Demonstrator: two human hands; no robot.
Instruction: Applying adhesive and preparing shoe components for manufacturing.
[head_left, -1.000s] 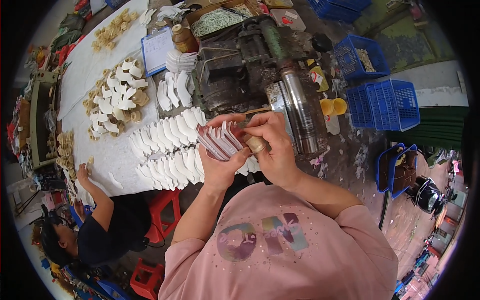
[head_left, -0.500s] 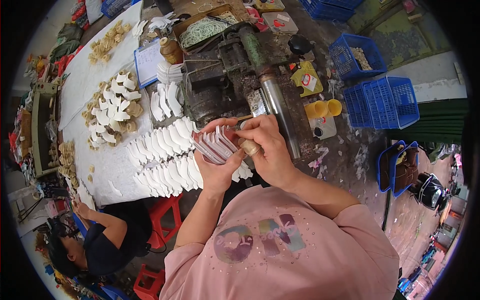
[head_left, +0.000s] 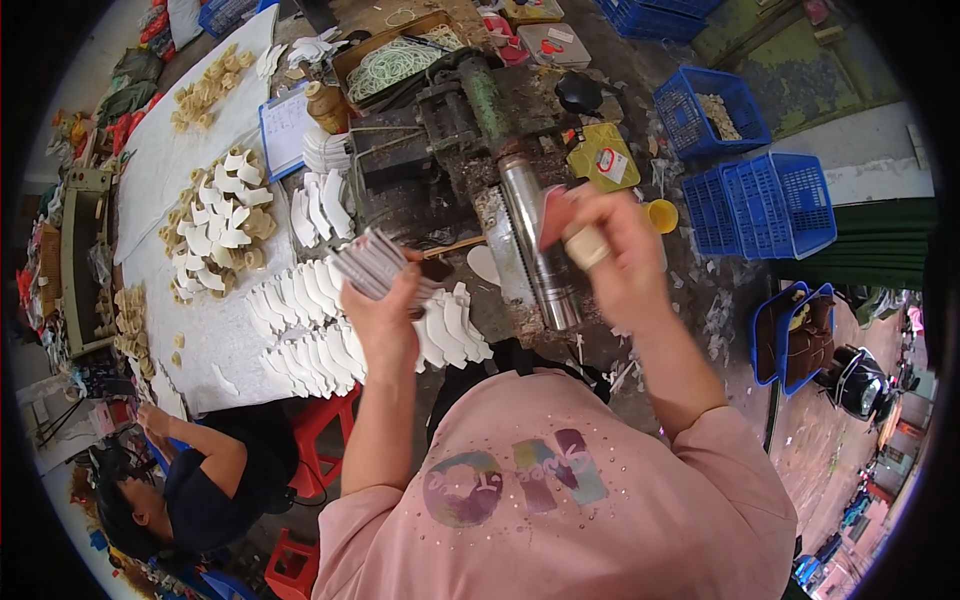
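Note:
My left hand is closed around a stack of thin curved pieces with whitish and reddish edges. It hovers over rows of white curved pieces on the table. My right hand, slightly blurred, is closed and raised just right of a shiny metal cylinder on a green machine. From its fingers a reddish flat piece sticks out toward the cylinder. The same hand also has a short tan roll-like piece in it. Whether the reddish piece touches the cylinder I cannot tell.
A white rounded piece lies left of the cylinder. Tan and white pieces are heaped on the white table cover. Blue crates stand at the right. Another person sits at the lower left beside a red stool.
My hands have parted. The left moved left with the stack, while the right moved up and right to the cylinder, carrying a reddish piece and the tan roll-like piece.

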